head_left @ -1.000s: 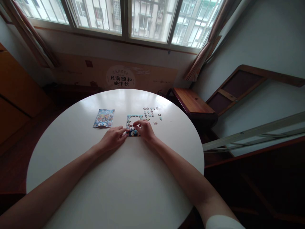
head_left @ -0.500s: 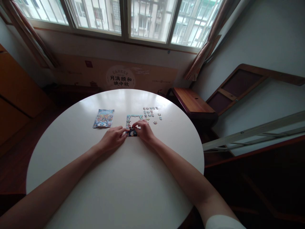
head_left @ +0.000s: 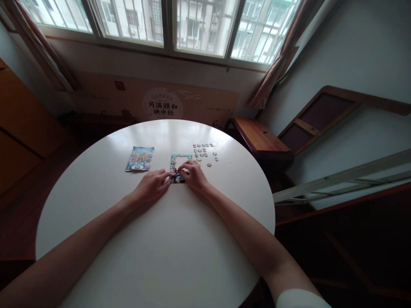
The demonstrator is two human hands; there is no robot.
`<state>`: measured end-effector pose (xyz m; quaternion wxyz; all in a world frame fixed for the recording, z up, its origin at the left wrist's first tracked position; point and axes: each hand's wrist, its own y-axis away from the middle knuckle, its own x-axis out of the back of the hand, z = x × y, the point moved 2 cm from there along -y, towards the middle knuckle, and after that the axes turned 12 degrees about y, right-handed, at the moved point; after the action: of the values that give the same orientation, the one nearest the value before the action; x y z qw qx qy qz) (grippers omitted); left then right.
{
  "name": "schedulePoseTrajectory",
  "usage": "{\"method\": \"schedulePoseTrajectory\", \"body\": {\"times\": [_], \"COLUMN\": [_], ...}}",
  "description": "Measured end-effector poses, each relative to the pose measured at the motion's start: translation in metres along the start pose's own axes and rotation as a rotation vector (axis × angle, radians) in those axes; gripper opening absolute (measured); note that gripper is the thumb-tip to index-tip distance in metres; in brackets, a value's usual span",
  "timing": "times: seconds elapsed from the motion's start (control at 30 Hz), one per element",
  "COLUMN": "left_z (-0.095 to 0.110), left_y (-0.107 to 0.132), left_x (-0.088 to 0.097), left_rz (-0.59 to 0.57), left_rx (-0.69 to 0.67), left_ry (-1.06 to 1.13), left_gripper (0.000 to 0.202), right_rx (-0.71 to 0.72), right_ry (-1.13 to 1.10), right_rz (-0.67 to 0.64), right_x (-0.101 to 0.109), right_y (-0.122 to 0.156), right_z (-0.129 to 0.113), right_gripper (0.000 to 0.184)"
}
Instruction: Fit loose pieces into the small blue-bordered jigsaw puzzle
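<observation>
A partly assembled jigsaw puzzle [head_left: 179, 177] lies on the white round table [head_left: 167, 244], with a bare white area within its upper part. My left hand [head_left: 156, 182] rests at the puzzle's left side, index finger stretched onto its edge and thumb below, holding nothing. From the right, my right hand [head_left: 193, 174] reaches over the puzzle. Its thumb and index finger are pinched at the middle, on what looks like a small puzzle piece, mostly hidden by the fingertips. Behind that hand, loose puzzle pieces [head_left: 199, 150] lie in loose rows.
A colourful printed packet [head_left: 140, 159] lies left of the puzzle. Past the table's right edge stands a wooden stool or bench [head_left: 260, 134]. A long printed cardboard panel [head_left: 205, 96] leans below the barred windows.
My right fingertips have shifted slightly down onto the puzzle, and its dark lower part shows a little differently. My left hand stays in place.
</observation>
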<state>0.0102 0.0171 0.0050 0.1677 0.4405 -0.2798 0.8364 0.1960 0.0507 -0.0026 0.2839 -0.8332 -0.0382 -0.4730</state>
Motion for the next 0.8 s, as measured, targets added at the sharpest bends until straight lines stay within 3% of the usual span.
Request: {"method": "schedulePoseTrajectory", "body": {"times": [0.8], "left_z": [-0.0011], "left_y": [-0.0002], "left_x": [-0.0002], "left_rz": [-0.014], "left_rx": [0.008], "left_ry": [-0.016], "left_gripper": [0.026], "right_rx": [0.111], "right_ry": [0.089], "right_rz": [-0.057], "right_x": [-0.0014], "right_y": [0.0016], "right_z": [-0.0019], "right_gripper": [0.026]}}
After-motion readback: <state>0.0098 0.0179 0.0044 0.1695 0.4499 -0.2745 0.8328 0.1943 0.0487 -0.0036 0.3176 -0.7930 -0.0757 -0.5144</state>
